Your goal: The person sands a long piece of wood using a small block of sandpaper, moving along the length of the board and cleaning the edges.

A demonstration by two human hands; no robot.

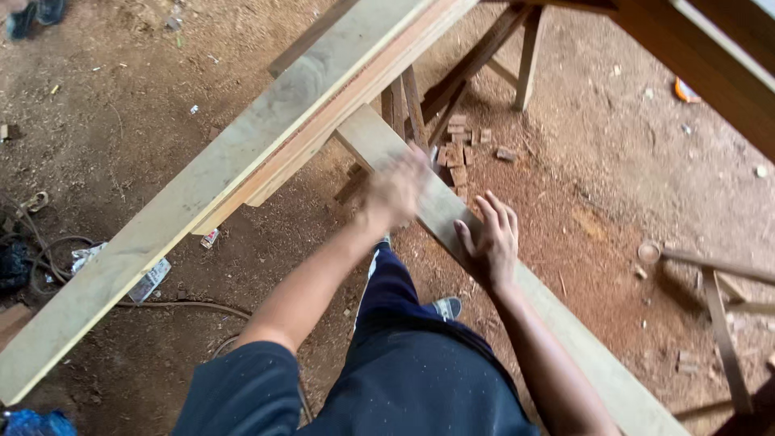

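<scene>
hands (pixel 440 218) on plank (pixel 565 335) — right at edge | dirt floor (pixel 630 178) beside

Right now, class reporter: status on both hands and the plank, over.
Left hand blurred over plank. Right hand flat on it, open. Wood offcuts on the dirt below.

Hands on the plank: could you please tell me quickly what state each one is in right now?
Left hand: motion-blurred over the plank; open or shut cannot be told.
Right hand: open, fingers spread, resting flat on the plank.
</scene>
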